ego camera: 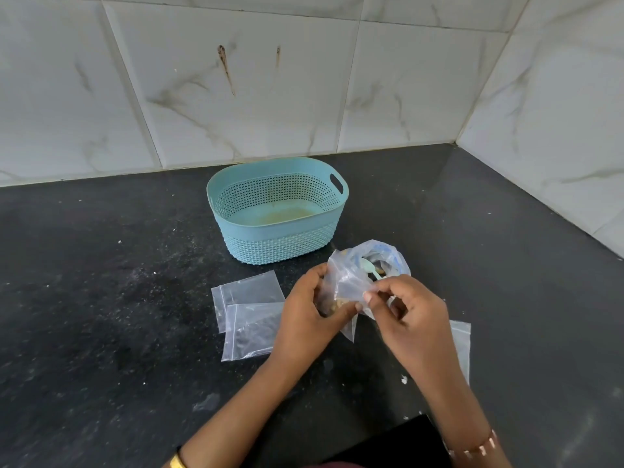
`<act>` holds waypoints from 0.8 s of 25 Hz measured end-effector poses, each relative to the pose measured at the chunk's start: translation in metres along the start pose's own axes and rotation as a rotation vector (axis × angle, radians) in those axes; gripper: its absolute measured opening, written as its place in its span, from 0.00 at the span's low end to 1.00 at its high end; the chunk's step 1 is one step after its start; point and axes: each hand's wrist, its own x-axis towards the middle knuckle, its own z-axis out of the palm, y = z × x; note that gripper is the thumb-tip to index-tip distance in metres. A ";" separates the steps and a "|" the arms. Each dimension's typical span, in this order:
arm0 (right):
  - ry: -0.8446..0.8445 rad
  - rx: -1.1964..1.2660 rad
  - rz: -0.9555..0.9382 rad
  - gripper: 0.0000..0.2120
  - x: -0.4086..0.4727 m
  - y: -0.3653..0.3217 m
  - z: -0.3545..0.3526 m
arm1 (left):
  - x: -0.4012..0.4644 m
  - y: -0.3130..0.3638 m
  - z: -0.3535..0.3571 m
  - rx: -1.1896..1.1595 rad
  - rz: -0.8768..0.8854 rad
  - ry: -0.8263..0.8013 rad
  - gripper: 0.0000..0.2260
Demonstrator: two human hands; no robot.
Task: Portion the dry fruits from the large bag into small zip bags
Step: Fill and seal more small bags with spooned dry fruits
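My left hand (309, 315) and my right hand (410, 317) together hold a small clear zip bag (344, 287) with a little brown dry fruit at its bottom. My right fingers pinch the bag's upper edge. Just behind it stands the large plastic bag (378, 255), open at the top, with a pale green spoon (369, 267) sticking out of it. Two flat small zip bags (250, 305) lie overlapping on the counter left of my hands. Another small zip bag (461, 346) lies partly under my right wrist.
A light blue perforated plastic basket (236, 231) with nothing in it stands behind the bags, near the tiled wall. The black stone counter (101, 298) runs to a tiled corner at the right. A dark flat object (398, 440) lies at the near edge.
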 end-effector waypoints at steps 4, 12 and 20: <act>0.060 -0.039 -0.015 0.02 -0.001 0.002 -0.004 | -0.006 0.002 -0.007 -0.056 -0.029 -0.067 0.28; -0.020 0.018 0.065 0.06 -0.003 0.001 -0.013 | -0.017 0.006 -0.015 -0.277 -0.089 -0.142 0.17; -0.073 0.120 0.030 0.06 -0.004 -0.001 -0.011 | -0.008 0.013 -0.020 -0.325 -0.069 -0.120 0.06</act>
